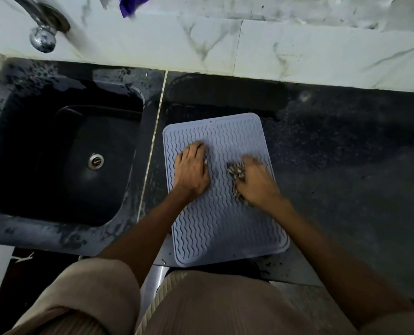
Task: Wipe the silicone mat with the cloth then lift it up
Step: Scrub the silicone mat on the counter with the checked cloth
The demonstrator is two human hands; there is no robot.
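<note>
My right hand (255,182) blurs, hiding most of the cloth (236,174); tap (41,25) cropped at the top edge.

dark counter (346,146), silicone mat (225,226) on it

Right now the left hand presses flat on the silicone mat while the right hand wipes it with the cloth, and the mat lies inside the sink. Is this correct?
Not entirely. The head view shows the silicone mat lying on the dark countertop, to the right of the sink, not inside it. The rest holds: the left hand presses flat on the mat while the right hand wipes it with the cloth.
</note>
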